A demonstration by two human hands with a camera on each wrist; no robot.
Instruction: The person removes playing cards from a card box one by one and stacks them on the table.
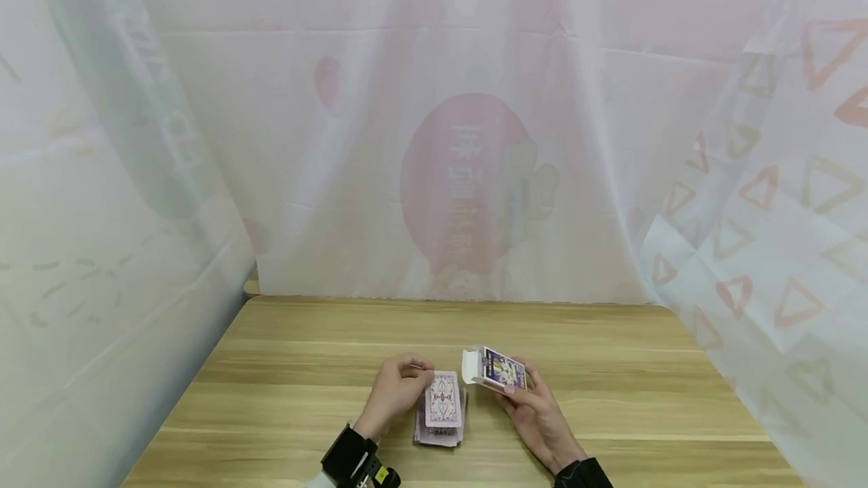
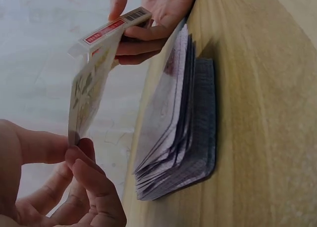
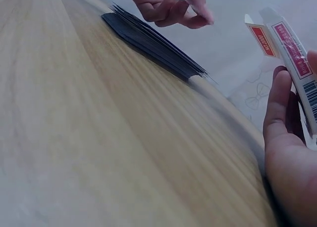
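Pinching card [image 2: 86, 96]: left hand [image 1: 395, 391] | right hand [image 1: 539, 413] grips box [image 1: 495, 369] | deck [image 1: 441, 420] faces hidden

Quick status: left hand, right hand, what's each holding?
Left hand: pinches a single card by its edge, above the deck.
Right hand: grips the card box, flap open.

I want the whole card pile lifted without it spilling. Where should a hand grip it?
Grip the card pile by its two long edges, coming from above. It lies flat on the table, loosely fanned at one end, so squaring it first would probably help.
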